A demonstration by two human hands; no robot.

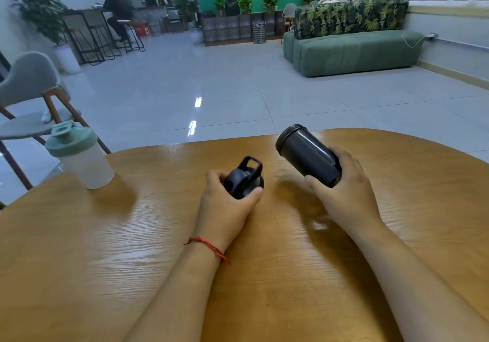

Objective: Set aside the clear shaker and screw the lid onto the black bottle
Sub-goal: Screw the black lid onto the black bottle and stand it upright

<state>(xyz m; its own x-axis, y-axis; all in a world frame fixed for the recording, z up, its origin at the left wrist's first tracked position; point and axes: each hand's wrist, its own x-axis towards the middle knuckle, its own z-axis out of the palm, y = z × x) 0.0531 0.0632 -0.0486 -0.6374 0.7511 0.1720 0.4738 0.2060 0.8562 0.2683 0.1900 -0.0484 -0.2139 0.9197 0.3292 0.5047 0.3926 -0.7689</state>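
Observation:
The black bottle (304,151) is tilted above the round wooden table (105,235), its open threaded mouth pointing up and to the left. My right hand (344,190) grips its lower end. My left hand (225,201) holds the black lid (244,175), whose carry loop sticks up; the lid is a short way left of the bottle and apart from it. The clear shaker (84,161) with a pale green cap stands upright near the table's far left edge, away from both hands.
A grey chair (29,82) with wooden legs stands off the table's left side. Beyond the table lies open tiled floor, with a green sofa (352,50) at the far right. Two people sit in the background.

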